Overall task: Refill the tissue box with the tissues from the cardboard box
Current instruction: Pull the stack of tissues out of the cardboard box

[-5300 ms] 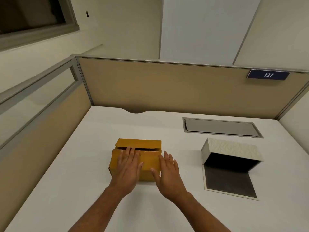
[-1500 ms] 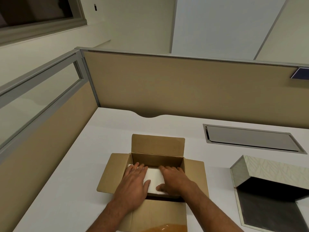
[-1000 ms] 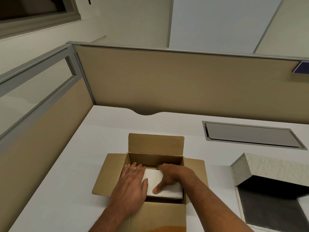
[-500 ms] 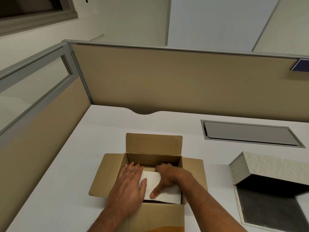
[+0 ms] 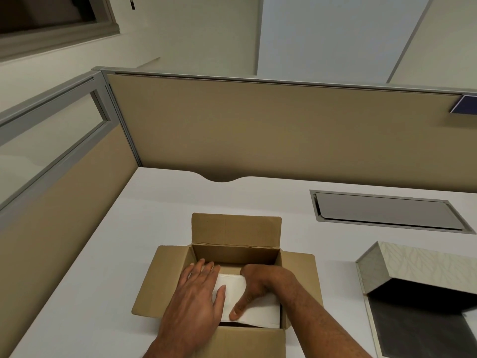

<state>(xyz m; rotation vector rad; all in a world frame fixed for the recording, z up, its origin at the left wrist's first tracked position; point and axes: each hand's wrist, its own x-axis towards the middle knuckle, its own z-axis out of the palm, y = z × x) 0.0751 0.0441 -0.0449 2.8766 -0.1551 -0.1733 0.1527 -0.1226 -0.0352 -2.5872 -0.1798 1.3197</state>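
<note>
Under both hands lies a plain white tissue stack (image 5: 254, 310), inside a brown cardboard box (image 5: 233, 233). To the right of the right hand (image 5: 260, 285), the tissue box (image 5: 423, 264) shows a pale cream leaf-vein pattern outside and a black interior. The desk (image 5: 129, 241) is white.

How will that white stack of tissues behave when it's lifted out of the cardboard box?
The tissue stack is probably light and soft. It looks like loose folded sheets, so it may sag or fan apart unless supported from both ends. Both the left hand and right hand are on it, inside the cardboard box, which suggests it needs two-handed support.
</note>
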